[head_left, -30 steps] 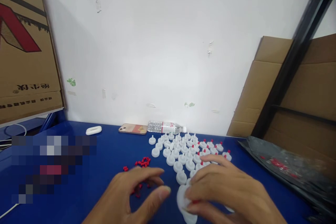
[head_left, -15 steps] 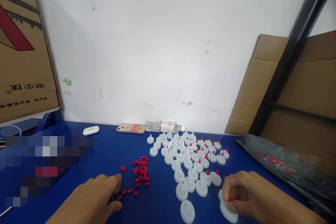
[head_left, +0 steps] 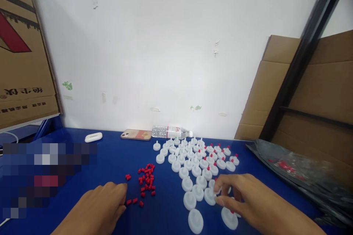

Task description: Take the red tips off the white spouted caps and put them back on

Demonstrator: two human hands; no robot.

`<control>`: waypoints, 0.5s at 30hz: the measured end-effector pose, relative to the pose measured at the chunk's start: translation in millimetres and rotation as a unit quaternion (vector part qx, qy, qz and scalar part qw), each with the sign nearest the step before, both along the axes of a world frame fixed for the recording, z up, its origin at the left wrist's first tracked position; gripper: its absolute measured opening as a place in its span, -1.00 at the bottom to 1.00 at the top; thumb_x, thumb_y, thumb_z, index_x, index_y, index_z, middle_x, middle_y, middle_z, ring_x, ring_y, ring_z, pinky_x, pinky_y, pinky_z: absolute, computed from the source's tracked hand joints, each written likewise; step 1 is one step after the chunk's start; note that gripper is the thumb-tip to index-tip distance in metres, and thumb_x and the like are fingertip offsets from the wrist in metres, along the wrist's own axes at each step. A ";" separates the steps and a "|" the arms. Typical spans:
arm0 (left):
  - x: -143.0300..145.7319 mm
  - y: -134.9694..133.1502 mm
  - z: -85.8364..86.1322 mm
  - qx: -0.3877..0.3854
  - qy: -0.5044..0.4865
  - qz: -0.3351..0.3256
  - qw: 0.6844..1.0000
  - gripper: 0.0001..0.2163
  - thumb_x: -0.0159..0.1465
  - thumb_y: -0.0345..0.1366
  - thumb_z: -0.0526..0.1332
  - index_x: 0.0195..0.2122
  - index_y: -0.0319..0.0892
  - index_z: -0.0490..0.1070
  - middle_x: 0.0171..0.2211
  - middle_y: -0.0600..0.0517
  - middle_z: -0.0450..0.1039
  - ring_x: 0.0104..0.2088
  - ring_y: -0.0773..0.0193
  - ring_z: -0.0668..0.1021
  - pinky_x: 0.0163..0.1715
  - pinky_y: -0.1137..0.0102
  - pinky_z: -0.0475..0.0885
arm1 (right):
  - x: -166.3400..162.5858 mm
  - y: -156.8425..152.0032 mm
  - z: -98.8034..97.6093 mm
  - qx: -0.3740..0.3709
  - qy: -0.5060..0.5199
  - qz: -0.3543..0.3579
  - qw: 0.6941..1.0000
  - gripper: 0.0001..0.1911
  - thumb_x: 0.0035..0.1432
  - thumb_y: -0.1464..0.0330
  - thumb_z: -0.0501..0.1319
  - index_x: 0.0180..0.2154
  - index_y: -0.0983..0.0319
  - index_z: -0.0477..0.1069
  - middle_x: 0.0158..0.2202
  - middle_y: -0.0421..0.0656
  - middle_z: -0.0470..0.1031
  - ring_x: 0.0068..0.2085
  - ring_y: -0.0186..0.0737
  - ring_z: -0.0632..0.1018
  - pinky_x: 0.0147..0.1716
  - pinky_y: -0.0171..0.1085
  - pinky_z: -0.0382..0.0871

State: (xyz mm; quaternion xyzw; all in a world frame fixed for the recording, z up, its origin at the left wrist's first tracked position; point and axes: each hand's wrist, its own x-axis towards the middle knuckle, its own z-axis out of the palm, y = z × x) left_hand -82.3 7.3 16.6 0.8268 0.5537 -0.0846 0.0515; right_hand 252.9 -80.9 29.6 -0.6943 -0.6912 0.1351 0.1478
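Note:
My left hand [head_left: 106,203] is low at the left, its fingers drawn in toward the thumb around a small red cap that they hide. Just beyond its fingertips lie loose red caps [head_left: 135,201], with a looser pile of red caps [head_left: 148,178] further off. My right hand [head_left: 234,196] has thumb and fingers apart beside a white disc with a bare nozzle [head_left: 210,196]; whether they touch it I cannot tell. Under its wrist side rests a white disc with a red cap [head_left: 229,218]. Several white discs [head_left: 189,164] stand in a group, those at the right red-capped.
Along the wall lie a water bottle [head_left: 172,132], a phone [head_left: 136,134] and a white case [head_left: 93,137]. A dark plastic bag [head_left: 298,180] with red pieces is at the right. Cardboard [head_left: 268,88] leans behind it; a carton [head_left: 24,62] stands left. A blurred patch covers the left table.
My right hand has let go of the capped white disc and moved left to a bare-nozzled one. My left fingers have closed, and the red cap between them has gone from sight.

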 end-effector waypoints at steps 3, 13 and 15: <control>-1.5 1.6 -0.8 0.013 0.001 -0.003 1.000 -0.71 0.34 -0.45 -0.05 -0.24 -0.15 0.48 -0.22 -0.16 0.56 -0.20 -0.15 0.60 -0.27 0.11 0.34 | -4.7 -5.1 -7.0 0.009 0.011 0.008 1.000 -0.73 0.26 0.11 0.19 -0.06 -0.04 0.54 -0.08 -0.23 0.59 -0.03 -0.09 0.54 -0.06 -0.26 0.36; 21.2 -3.0 7.0 0.095 -0.167 -0.118 0.974 -0.82 0.29 -0.35 0.02 -0.36 -0.11 0.40 -0.35 0.03 0.52 -0.38 0.19 0.53 -0.39 0.39 0.27 | -3.2 -5.8 -30.8 0.016 -0.004 0.015 1.000 -0.60 0.28 -0.01 0.14 0.02 0.01 0.50 -0.03 -0.19 0.57 -0.02 -0.06 0.58 0.02 -0.21 0.41; 24.3 -4.3 5.0 0.111 -0.200 -0.150 0.962 -0.81 0.31 -0.35 0.01 -0.33 -0.10 0.41 -0.33 0.04 0.52 -0.38 0.23 0.53 -0.37 0.41 0.29 | -4.4 -3.8 -32.2 0.019 -0.021 0.023 0.999 -0.59 0.29 -0.01 0.13 0.04 0.01 0.50 0.00 -0.18 0.57 0.02 -0.03 0.56 0.07 -0.18 0.39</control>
